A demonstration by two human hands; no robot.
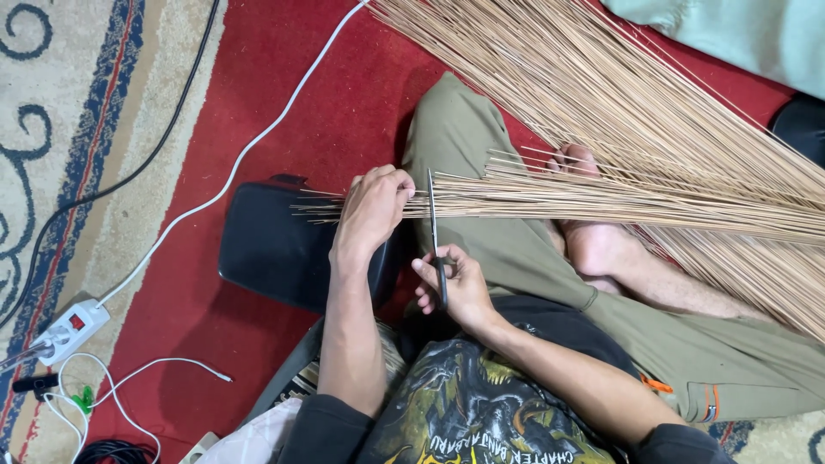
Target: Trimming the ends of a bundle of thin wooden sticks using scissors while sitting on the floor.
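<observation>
Scissors [434, 232] stand upright in the right hand [455, 288], fingers closed through the handles, blades at a bundle of thin sticks [550, 191]. Left hand [371, 210] pinches the bundle's ends above a black case [271, 245], across the lap.

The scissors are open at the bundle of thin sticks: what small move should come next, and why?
Probably close the scissors on the stick bundle. The right hand holds the handles, with the blades upright across the sticks, just beside the left hand, which grips the bundle. Uneven stick ends stick out past that hand over the black tray, so a cut here seems likely to trim them.
</observation>
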